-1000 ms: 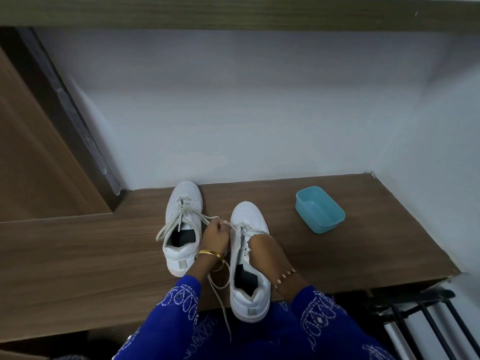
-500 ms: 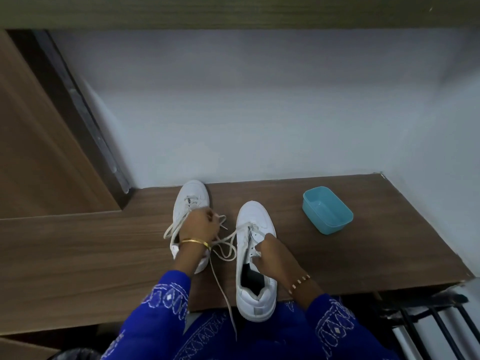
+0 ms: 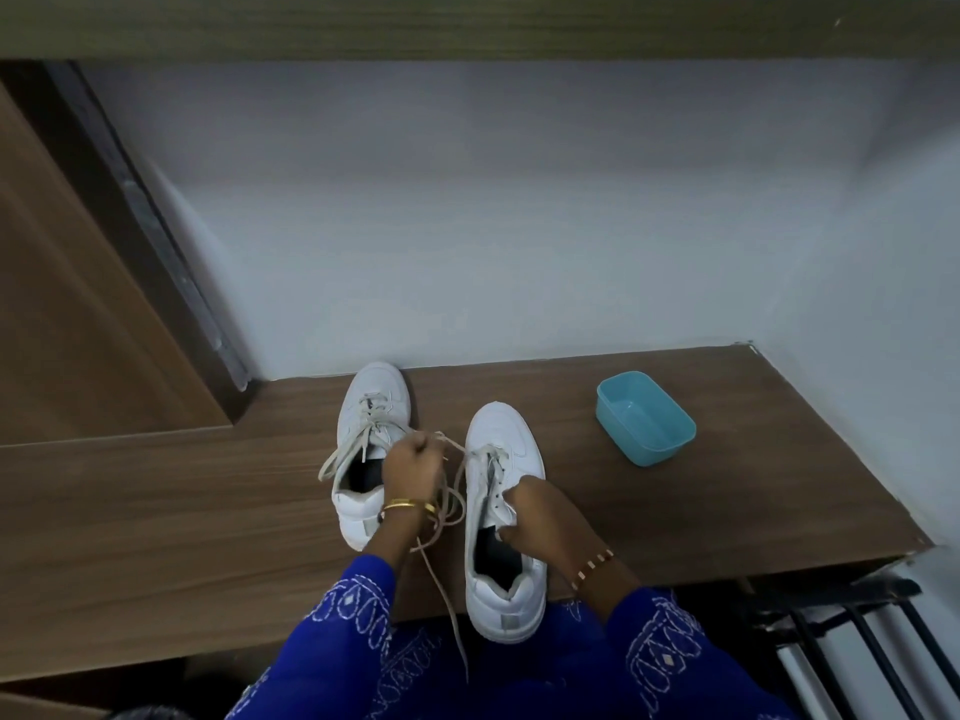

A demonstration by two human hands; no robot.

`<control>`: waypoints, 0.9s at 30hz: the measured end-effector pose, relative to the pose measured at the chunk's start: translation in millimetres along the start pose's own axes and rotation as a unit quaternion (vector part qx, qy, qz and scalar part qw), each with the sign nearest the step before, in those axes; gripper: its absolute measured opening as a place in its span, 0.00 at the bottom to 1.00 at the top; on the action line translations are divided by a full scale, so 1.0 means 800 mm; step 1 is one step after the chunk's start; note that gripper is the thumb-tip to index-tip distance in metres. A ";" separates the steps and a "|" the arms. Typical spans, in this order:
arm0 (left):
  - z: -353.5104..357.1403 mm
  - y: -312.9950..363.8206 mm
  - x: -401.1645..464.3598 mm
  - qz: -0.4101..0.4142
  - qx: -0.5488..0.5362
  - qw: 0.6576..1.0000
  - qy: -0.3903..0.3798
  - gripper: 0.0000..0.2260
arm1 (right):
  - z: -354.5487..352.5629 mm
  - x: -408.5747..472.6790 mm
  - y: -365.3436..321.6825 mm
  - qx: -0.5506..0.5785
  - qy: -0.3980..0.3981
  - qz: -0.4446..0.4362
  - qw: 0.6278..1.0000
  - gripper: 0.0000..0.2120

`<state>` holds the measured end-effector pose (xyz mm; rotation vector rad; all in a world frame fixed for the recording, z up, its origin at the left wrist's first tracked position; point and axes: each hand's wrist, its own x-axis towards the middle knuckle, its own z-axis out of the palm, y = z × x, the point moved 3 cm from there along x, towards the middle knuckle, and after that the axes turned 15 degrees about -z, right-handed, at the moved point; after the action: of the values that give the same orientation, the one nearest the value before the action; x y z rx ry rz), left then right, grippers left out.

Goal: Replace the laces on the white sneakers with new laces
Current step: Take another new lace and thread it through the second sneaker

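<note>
While pinching a loose lace (image 3: 451,504) in curled left hand (image 3: 413,472) fingers, gripping right sneaker (image 3: 501,517) at its eyelets with right hand (image 3: 540,522). Left sneaker (image 3: 366,444) partly hidden behind left knuckles; teal tub (image 3: 644,418) well beyond right fingers on wooden shelf (image 3: 156,511).

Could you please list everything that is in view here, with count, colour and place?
sneakers: two, white, side by side on the shelf; left sneaker near the wall, right sneaker nearer the front edge.
lace: one being worked, off-white, running from the right sneaker to the left hand and trailing off the front edge.
tub: one, light blue, on the shelf to the right of the sneakers.
shelf: one, brown wood, along the white wall.
rack: one, black, lower right below the shelf.
left hand: pinches the lace, gold bangle on the wrist.
right hand: grips the right sneaker by its opening, beaded bracelet on the wrist.
</note>
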<state>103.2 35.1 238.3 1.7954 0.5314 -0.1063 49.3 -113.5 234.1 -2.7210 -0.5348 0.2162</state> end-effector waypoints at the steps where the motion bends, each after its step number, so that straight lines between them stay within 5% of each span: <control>1: -0.007 0.004 0.001 -0.042 -0.116 0.992 -0.007 0.13 | 0.000 0.001 0.001 0.006 0.002 0.003 1.000 0.17; 4: -0.021 0.026 0.005 -0.121 -0.324 0.935 -0.073 0.16 | -0.002 0.001 0.002 0.025 0.009 0.013 1.000 0.18; 7: -0.026 0.032 0.005 -0.128 -0.309 0.938 -0.092 0.21 | -0.002 0.001 0.002 0.042 0.013 0.030 0.999 0.15; 10: -0.018 0.010 0.004 -0.115 -0.203 0.970 -0.075 0.22 | -0.003 0.000 0.002 0.055 0.024 0.040 0.997 0.14; 12: -0.007 0.000 0.004 -0.089 -0.031 0.991 -0.093 0.19 | -0.003 -0.001 0.003 0.069 0.038 0.045 0.996 0.17; 16: 0.008 -0.016 0.006 -0.003 0.228 0.970 -0.084 0.18 | -0.003 -0.004 0.006 0.093 0.062 0.048 0.993 0.18; 20: 0.026 -0.016 0.008 0.013 0.327 0.941 -0.090 0.08 | -0.006 -0.008 0.011 0.152 0.092 0.053 0.983 0.16; 27: 0.047 -0.011 0.016 -0.019 0.312 0.944 -0.107 0.09 | -0.011 -0.017 0.028 0.249 0.153 0.132 0.947 0.11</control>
<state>118.4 5.7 215.4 2.3518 0.3958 -0.5419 46.0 -140.8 235.1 -2.2562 -0.0130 -0.0099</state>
